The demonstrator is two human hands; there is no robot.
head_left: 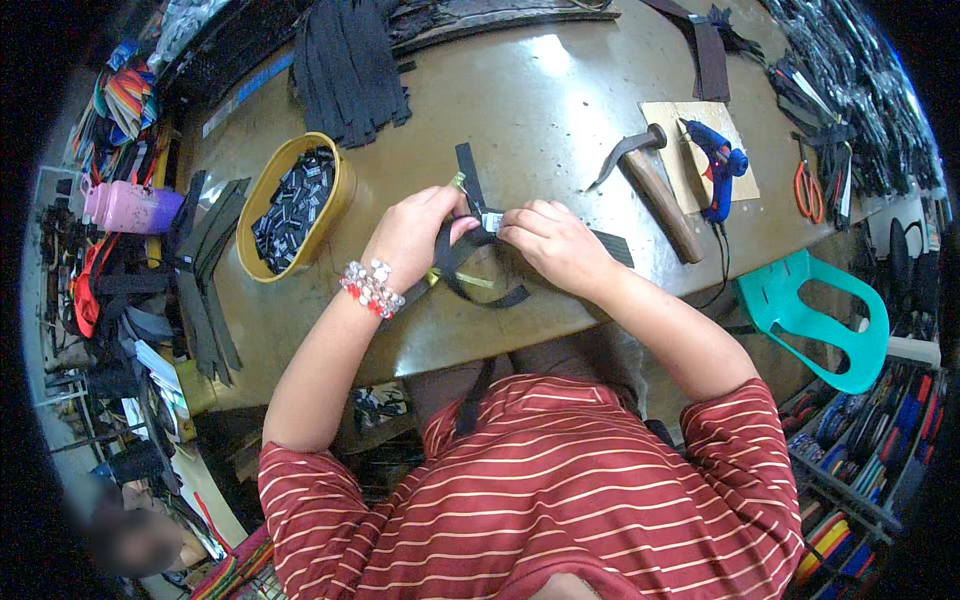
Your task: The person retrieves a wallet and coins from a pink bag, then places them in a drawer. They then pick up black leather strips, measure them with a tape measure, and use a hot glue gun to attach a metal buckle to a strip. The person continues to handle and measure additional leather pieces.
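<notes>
A black webbing strap (470,172) is looped between my two hands over the near part of the table. My left hand (415,232), with a beaded bracelet at its wrist, is closed on the loop's left side, thumb and fingers pinching it. My right hand (550,240) is closed at the other side, its fingertips on a small white label-like piece (491,222) against the strap. Part of that piece is hidden by the fingers. A yellow strip (475,281), perhaps a measuring tape, shows beneath the loop. Beside my right hand lies a flat dark ribbed piece (613,247).
Left of my hands stands a yellow tub (345,190) of small black buckles (293,212). Black straps lie at the far side (345,70) and left edge (212,280). To the right are a hammer (665,210), blue glue gun (716,170), orange-handled scissors (808,192) and teal chair (860,345).
</notes>
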